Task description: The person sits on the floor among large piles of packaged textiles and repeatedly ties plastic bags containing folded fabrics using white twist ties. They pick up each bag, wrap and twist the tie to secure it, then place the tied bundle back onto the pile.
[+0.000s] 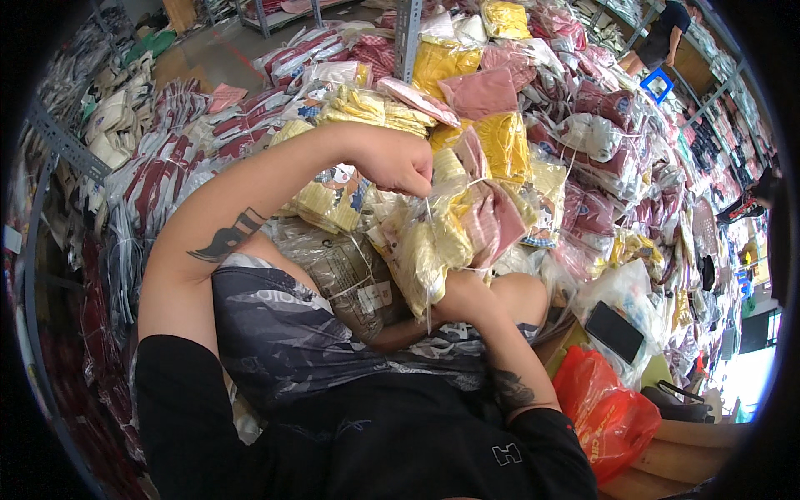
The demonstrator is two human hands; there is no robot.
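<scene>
A bundle of folded yellow and pink clothes [421,258] in clear plastic bags stands upright over my lap, tied round with thin white string. My left hand [398,162] is closed in a fist at the bundle's upper left, pinching the string [428,205], which runs down from its fingers. Lower down, my right hand [465,297] is closed round the bundle's bottom end; its fingertips are partly hidden. Between my legs lies a brownish-grey bagged pack [350,271] with a white label, also tied with string.
More yellow bagged clothes [329,200] and maroon packs [604,104] are heaped ahead. A metal post [407,37] rises beyond. At right lie a black phone [614,332], a red plastic bag [604,412] and a blue stool [657,85]. Another person [667,33] stands far right.
</scene>
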